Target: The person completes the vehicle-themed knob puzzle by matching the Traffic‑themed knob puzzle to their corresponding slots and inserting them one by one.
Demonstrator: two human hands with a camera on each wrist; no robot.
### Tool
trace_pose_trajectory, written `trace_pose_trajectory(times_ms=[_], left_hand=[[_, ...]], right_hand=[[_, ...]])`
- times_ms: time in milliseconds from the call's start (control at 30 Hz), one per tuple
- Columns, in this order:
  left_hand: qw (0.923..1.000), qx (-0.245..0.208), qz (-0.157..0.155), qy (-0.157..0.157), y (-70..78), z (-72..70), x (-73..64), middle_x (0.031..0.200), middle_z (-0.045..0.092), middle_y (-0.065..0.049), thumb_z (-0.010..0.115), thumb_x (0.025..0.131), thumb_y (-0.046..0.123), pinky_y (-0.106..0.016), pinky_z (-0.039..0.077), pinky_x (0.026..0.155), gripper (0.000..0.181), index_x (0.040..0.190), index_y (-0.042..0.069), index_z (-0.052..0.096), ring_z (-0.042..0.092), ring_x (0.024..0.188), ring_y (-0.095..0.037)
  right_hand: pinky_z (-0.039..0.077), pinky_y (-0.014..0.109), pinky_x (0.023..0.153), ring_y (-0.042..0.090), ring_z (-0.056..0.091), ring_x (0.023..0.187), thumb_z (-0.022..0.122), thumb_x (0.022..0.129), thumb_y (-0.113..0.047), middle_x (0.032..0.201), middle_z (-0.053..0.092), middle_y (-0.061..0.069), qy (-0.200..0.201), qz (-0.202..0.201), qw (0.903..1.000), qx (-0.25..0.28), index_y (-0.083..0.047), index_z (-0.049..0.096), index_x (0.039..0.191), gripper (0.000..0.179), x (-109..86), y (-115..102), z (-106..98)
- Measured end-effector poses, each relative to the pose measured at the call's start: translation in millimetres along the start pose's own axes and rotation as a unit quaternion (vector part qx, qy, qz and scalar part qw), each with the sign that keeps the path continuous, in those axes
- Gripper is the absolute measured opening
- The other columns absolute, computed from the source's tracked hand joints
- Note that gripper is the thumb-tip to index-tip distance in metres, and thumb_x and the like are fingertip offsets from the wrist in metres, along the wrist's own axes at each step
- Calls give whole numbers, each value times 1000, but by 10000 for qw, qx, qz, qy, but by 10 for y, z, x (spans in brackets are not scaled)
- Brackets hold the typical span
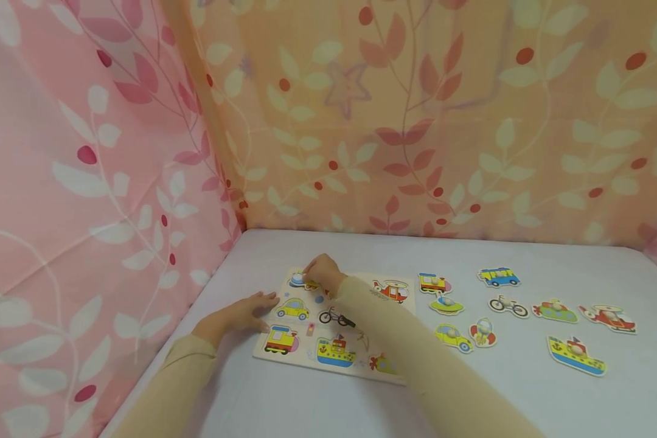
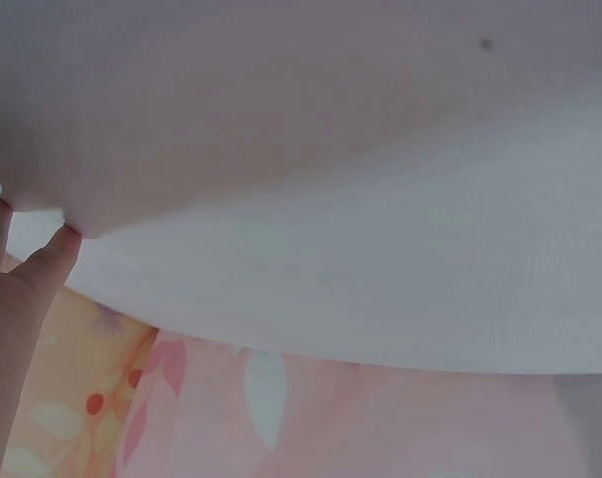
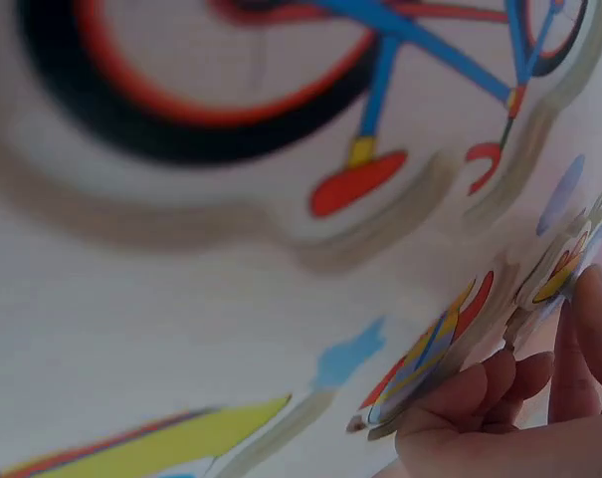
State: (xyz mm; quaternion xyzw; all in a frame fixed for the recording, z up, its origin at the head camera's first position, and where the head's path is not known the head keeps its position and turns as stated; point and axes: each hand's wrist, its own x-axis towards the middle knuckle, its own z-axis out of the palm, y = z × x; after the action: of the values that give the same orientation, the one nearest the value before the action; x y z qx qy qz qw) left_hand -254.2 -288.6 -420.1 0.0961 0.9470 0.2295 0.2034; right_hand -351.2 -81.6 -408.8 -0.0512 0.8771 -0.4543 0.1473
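Observation:
A light wooden puzzle board point(image 1: 306, 364) printed with vehicles lies on the table. My left hand point(image 1: 241, 317) rests at its left edge, fingers stretched forward; the left wrist view catches two fingertips point(image 2: 64, 239) at the side. Over the board's far left corner is my right hand point(image 1: 324, 274), fingers bent down at a blue-and-yellow saucer picture point(image 1: 297, 280). In the right wrist view its fingers point(image 3: 591, 309) meet that picture, beside a rocket picture point(image 3: 425, 358); I cannot tell whether they pinch anything. A bicycle picture point(image 1: 334, 317) fills the near part of that view.
Right of the board lie several loose knobbed pieces, among them a train point(image 1: 432, 283), a bus point(image 1: 499, 277), a saucer point(image 1: 446, 304), a car point(image 1: 453, 338), a rocket point(image 1: 483, 333), a helicopter point(image 1: 610, 319) and a boat point(image 1: 576, 355). Flowered curtains point(image 1: 416, 121) border the table.

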Motion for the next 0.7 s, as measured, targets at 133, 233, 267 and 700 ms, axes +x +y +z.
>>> trace_pose_trajectory(times_ms=[133,233,267,700], left_hand=[[10000,-3,-50,41,-16,9,-2,158,29,-7,76,84,23,-61,11,113,73,148,15,43,9,147,-37],[10000,0,-22,50,-20,9,-11,157,29,-8,76,83,22,-62,11,113,73,147,13,43,9,146,-38],[10000,-5,-11,43,-20,8,-16,157,29,-9,76,83,21,-62,11,113,73,147,12,43,9,146,-39],[9998,20,140,113,1,6,-27,157,30,-6,76,83,21,-61,12,113,72,147,13,44,11,146,-38]], right_hand=[[51,29,74,17,58,79,77,84,-12,88,67,5,58,-79,9997,-234,-7,75,88,7,18,14,58],[51,31,77,18,57,82,77,84,-13,90,67,4,17,-132,9991,-400,-9,75,88,6,18,-6,90],[50,32,79,18,56,83,76,85,-13,90,67,3,-10,-129,9989,-441,-9,75,88,5,13,-21,96],[42,41,94,20,53,89,72,89,-23,91,67,1,-47,150,9893,-1452,-14,76,93,10,-113,-163,65]])
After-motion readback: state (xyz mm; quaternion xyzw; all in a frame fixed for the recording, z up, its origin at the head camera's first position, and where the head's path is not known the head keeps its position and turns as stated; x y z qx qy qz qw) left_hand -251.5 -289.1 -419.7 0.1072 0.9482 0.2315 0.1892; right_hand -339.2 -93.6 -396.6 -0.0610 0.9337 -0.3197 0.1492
